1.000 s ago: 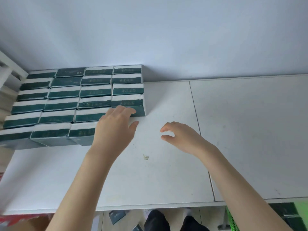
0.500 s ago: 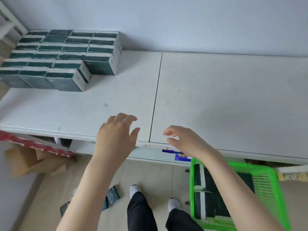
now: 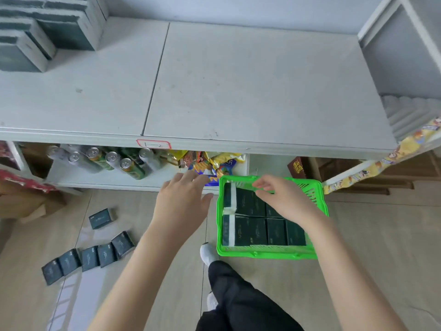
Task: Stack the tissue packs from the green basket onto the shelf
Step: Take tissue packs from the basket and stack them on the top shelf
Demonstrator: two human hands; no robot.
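The white shelf (image 3: 238,80) fills the upper half of the view, its broad top board mostly bare. At its far left corner sits the pile of dark green tissue packs (image 3: 55,27), stepped in rows against the wall. Below that board is a lower level holding a cluster of drink cans (image 3: 114,161) and, just to their right, some bright snack bags (image 3: 212,163).

On the pale floor (image 3: 370,247) in front of the shelf stands the green basket (image 3: 269,253), close to the person's white shoe (image 3: 207,253). It holds two rows of packs in the basket (image 3: 253,231), standing on edge and tightly side by side (the far row is partly hidden by the arm).

The right hand (image 3: 286,201) hangs over the basket's far end, fingers loosely bent, thumb and forefinger apart, gripping nothing. The left hand (image 3: 183,201) hovers just left of the basket, spread flat and relaxed, also empty, its fingertips over the edge of the lower level.

Well off to the left, loose packs (image 3: 95,256) lie scattered on the floor, most in a ragged line, one apart. A small red-edged label (image 3: 154,145) is stuck on the shelf's front lip.
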